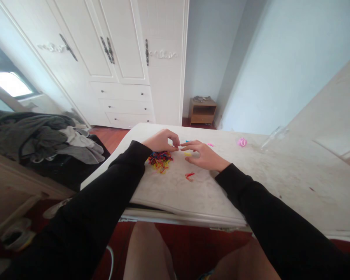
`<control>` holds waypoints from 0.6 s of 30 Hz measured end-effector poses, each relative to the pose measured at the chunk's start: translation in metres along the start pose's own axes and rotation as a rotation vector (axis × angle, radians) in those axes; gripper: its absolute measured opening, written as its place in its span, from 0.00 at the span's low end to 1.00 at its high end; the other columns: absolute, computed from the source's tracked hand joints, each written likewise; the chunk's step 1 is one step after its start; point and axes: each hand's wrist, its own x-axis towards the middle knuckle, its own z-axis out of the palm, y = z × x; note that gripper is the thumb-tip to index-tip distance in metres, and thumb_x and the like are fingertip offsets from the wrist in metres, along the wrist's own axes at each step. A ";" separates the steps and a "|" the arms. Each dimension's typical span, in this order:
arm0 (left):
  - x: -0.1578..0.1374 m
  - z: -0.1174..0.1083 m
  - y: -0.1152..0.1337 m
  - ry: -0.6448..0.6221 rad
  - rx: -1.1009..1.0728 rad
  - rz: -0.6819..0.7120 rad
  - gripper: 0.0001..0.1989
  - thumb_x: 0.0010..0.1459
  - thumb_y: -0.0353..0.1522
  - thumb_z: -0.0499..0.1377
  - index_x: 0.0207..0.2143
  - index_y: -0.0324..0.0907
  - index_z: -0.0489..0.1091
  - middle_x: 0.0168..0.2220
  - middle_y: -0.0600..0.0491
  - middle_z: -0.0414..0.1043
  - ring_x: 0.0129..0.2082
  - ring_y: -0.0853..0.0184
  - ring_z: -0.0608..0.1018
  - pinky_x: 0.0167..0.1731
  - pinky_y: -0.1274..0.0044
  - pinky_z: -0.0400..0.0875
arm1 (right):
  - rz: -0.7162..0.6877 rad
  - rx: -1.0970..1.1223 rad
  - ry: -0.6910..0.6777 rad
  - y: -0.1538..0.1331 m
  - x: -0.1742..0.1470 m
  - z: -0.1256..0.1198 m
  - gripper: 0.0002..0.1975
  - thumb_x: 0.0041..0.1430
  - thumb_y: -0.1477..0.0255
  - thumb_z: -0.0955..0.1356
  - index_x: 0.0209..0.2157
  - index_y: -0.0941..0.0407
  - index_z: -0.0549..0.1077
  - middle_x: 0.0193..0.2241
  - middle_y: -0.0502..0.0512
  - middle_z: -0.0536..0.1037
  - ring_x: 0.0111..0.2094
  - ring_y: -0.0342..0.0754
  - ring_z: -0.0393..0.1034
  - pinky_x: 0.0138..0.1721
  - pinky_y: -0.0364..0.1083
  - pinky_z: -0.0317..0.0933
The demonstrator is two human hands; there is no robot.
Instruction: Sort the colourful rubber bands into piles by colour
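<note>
Over the pale tabletop, my left hand [163, 140] is curled, with thumb and index fingertip drawn together; whatever is between them is too small to make out. My right hand [203, 154] faces it, its index finger stretched toward the left fingertips and its thumb apart. Below my left hand lies a pile of thin multicoloured bands [160, 160], partly hidden by that hand. A few red bands [189, 177] lie separately, nearer to me. Yellow pieces [188, 154] show under my right hand, and a blue piece [187, 141] lies just beyond its fingers.
On the white table [169, 194], a small pink piece [210, 144], a round pink item [242, 142] and a clear, transparent object [272, 138] lie to the right. Clothes [43, 136] are heaped at left. A white wardrobe [119, 50] and small wooden cabinet [203, 111] stand beyond.
</note>
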 end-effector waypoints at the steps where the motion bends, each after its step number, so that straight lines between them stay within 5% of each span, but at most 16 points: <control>1: 0.000 0.000 0.000 -0.002 -0.010 0.005 0.02 0.51 0.30 0.67 0.29 0.41 0.80 0.29 0.54 0.82 0.30 0.68 0.80 0.36 0.77 0.75 | -0.004 -0.002 -0.005 0.000 0.000 0.000 0.17 0.59 0.74 0.71 0.50 0.53 0.81 0.57 0.60 0.79 0.60 0.56 0.71 0.64 0.61 0.62; 11: 0.000 0.001 -0.003 -0.001 -0.095 -0.007 0.07 0.53 0.34 0.70 0.32 0.39 0.80 0.29 0.51 0.82 0.28 0.68 0.81 0.33 0.77 0.76 | 0.072 0.009 0.016 -0.003 0.003 -0.001 0.13 0.61 0.75 0.68 0.46 0.57 0.82 0.47 0.60 0.84 0.50 0.53 0.76 0.52 0.52 0.69; 18: 0.000 0.001 -0.006 0.029 -0.079 -0.049 0.06 0.53 0.32 0.69 0.32 0.38 0.80 0.31 0.49 0.83 0.31 0.67 0.82 0.36 0.77 0.78 | 0.391 -0.229 0.231 0.020 -0.005 -0.052 0.08 0.56 0.77 0.70 0.32 0.60 0.84 0.33 0.59 0.85 0.36 0.50 0.78 0.41 0.47 0.66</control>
